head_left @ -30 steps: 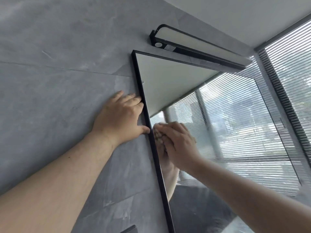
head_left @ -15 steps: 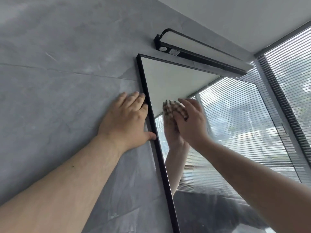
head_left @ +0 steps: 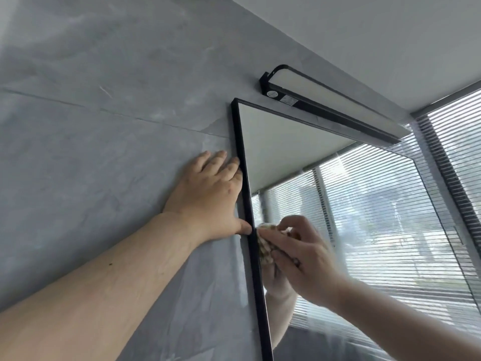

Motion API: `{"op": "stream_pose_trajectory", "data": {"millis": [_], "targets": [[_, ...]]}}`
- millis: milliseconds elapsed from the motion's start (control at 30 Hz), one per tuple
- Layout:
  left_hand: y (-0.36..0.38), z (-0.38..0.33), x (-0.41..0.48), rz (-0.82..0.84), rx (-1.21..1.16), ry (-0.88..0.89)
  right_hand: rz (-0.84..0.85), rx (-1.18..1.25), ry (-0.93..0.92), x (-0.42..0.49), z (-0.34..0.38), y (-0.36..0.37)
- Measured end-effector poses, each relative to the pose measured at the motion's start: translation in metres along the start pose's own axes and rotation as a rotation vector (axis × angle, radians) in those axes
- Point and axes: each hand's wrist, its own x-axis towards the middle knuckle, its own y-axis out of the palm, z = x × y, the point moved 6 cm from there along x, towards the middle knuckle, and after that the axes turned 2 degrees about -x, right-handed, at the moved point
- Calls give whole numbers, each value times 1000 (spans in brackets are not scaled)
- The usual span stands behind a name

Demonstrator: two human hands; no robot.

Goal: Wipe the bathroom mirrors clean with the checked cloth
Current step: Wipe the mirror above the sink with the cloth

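Grey stone-look tile covers the wall point(head_left: 99, 142), and against it the left hand point(head_left: 208, 196) lies flat with fingers straight, its thumb tip touching the black frame point(head_left: 250, 209) of the mirror point(head_left: 291, 152). That hand has kept its place since half a second ago, while the right hand point(head_left: 304, 259) has dropped from higher on the glass, at about 12 o'clock of where it is now, back down to the frame's inner edge, level with the left thumb. The checked cloth point(head_left: 264, 246) has come down with it and now sits bunched against the glass just right of the frame, at 9 o'clock of the right palm.

The right hand grips the cloth with curled fingers, forefinger stretched along its top towards the frame, knuckles towards the camera; the forearm runs off towards 4 o'clock. The left forearm stretches in from 8 o'clock. A reflection of the right hand shows in the glass beneath it. At 1 o'clock of the mirror's top corner a black-cased wall lamp point(head_left: 333, 100) is mounted, and slatted blinds point(head_left: 458, 142) fill the window at 3 o'clock.
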Motion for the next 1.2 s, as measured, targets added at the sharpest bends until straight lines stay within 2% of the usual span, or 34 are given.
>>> {"op": "stream_pose_trajectory", "data": {"millis": [67, 133, 300, 433, 500, 633, 800, 867, 1000, 1200], "targets": [[-1, -1, 0, -12, -3, 2, 17, -36, -48, -7, 0, 1], [-2, -1, -1, -12, -12, -1, 0, -12, -9, 3, -4, 4], [0, 0, 0, -10, -30, 3, -66, 5, 215, 69, -35, 10], [2, 1, -1, -17, -31, 6, -117, -6, 461, 112, -78, 6], [2, 0, -1, -15, -31, 7, -108, -3, 498, 115, -85, 7], [-1, 1, -1, -5, -44, 13, -44, -9, 364, 92, -53, 4], [-12, 0, 2, 57, -46, 29, 194, 28, 68, 22, -3, 1], [-23, 8, 12, 32, 5, 66, 228, -1, 9, -1, 1, -1], [-26, 30, 28, 23, 133, 29, 142, -71, -30, -6, 2, -1], [-13, 29, 33, 14, 92, 28, -15, 55, 154, 76, -21, 16]]}}
